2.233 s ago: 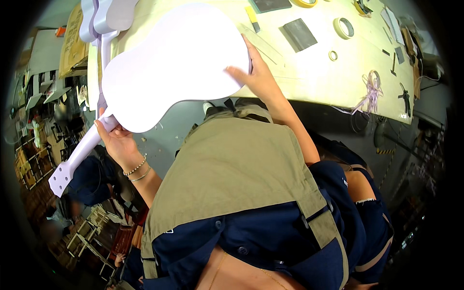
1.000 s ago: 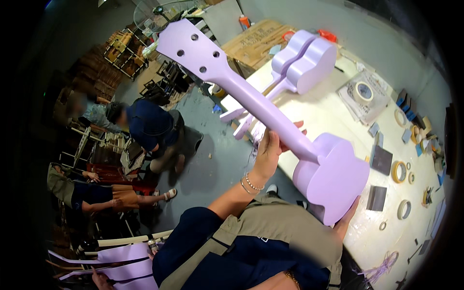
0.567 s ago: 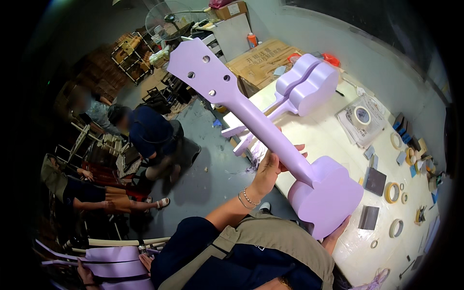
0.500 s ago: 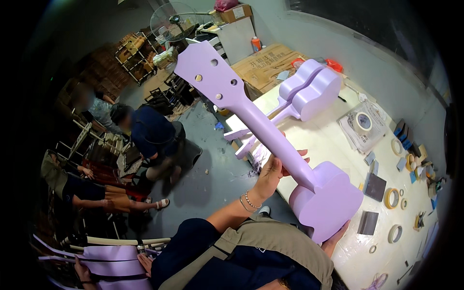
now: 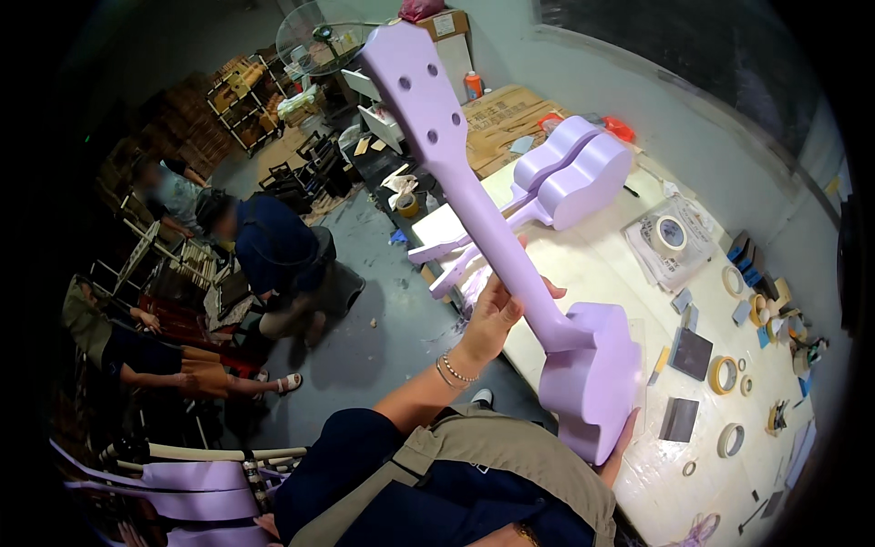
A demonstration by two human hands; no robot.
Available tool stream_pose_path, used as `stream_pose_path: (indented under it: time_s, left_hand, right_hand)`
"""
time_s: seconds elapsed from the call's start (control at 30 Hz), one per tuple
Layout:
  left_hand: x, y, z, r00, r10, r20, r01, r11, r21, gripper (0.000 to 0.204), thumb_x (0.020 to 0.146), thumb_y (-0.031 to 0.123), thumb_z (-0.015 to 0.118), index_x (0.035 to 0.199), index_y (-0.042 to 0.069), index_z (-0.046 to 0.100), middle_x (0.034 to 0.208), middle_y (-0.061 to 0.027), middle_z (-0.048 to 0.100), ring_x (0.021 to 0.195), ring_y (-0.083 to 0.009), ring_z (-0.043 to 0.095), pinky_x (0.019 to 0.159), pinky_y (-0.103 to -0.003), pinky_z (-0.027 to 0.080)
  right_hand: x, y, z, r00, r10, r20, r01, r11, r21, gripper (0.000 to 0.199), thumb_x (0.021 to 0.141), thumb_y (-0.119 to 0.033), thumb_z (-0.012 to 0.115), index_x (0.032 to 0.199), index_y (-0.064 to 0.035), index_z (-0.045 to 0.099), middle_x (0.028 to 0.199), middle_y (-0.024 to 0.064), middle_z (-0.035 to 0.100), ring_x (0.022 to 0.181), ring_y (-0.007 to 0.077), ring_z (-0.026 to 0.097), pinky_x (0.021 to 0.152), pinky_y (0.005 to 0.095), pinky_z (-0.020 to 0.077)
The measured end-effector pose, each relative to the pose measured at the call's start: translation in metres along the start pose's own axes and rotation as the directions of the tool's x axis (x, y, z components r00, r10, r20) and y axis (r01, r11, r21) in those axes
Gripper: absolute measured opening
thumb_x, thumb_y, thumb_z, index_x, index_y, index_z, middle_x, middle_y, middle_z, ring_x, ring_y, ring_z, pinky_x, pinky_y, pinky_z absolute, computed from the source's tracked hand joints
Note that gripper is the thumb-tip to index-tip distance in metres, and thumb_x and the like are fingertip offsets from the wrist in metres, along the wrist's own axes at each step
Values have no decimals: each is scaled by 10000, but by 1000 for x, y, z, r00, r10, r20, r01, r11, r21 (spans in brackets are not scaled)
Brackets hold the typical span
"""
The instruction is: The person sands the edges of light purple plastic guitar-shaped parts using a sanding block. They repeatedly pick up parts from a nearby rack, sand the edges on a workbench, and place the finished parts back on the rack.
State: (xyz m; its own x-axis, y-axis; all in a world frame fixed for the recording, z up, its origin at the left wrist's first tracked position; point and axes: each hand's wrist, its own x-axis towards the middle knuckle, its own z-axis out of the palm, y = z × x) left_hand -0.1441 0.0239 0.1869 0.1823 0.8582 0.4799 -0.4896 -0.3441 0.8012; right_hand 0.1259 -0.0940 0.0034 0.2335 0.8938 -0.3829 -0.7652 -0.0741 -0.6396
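Over the last second the lilac guitar point(image 5: 510, 246) has tipped steeper, its headstock now nearer my view, so I judge the inspection of neck and body is ongoing above the near edge of the workbench point(image 5: 592, 273). My left hand point(image 5: 492, 314) is curled around the neck. Only fingertips of my right hand point(image 5: 622, 445) show under the body's near end; whether they grip, I cannot tell.

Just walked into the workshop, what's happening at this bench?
A person holds up a lilac-painted small guitar, its headstock raised. The left hand grips the neck; the right hand supports the body's lower end. On the pale workbench more lilac guitars lie stacked beside rolls of tape. Other people crouch on the floor to the left.
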Motion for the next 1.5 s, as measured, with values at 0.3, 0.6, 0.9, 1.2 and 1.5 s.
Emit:
stream_pose_path:
  time_s: [0.3, 0.6, 0.9, 1.2, 1.5]
  left_hand:
    - [38, 34, 13, 997, 21, 73, -14, 995, -94, 256, 855, 216, 618, 974, 63, 449, 681, -56, 525, 584, -173, 577, 700, -386, 549]
    - [42, 37, -7, 963, 137, 234, -71, 960, -273, 284, 854, 278, 626, 914, 51, 466, 615, -53, 530, 524, -188, 589, 644, -378, 555]
    - [51, 41, 0, 869, 292, 400, -15, 823, -569, 350, 881, 440, 535, 879, 97, 462, 568, 23, 528, 456, -113, 579, 548, -283, 527]
    - [44, 42, 26, 992, 66, 111, -40, 973, -229, 333, 910, 382, 499, 942, 54, 454, 632, -57, 518, 475, -158, 541, 604, -348, 533]
    - [45, 30, 42, 981, 116, -153, -74, 965, 252, 235, 930, 210, 513, 1070, 22, 498, 696, -51, 542, 602, -138, 566, 658, -330, 526]
  right_hand:
    - [10, 2, 8, 868, 462, 182, -434, 883, -177, 1091, 712, -847, 150, 1339, 27, 332, 1233, 202, 491, 543, 257, 586, 442, 272, 412]
    - [11, 3, 16, 948, 305, 91, -266, 916, -299, 934, 830, -734, 107, 1367, 1, 316, 1322, 134, 453, 1080, 272, 523, 875, 377, 424]
    - [21, 7, 10, 974, 25, 223, -40, 997, 65, 525, 973, -430, 296, 1313, -43, 397, 1262, 120, 492, 1151, 261, 481, 957, 401, 410]
    - [12, 0, 11, 996, 65, 67, -51, 979, -199, 694, 918, -569, 176, 1332, -56, 394, 1310, 113, 465, 1206, 248, 437, 1004, 401, 338]
    - [7, -13, 19, 1000, -7, 17, 12, 934, -356, 793, 889, -662, 126, 1309, -62, 431, 1273, 136, 497, 1165, 266, 465, 952, 392, 364]
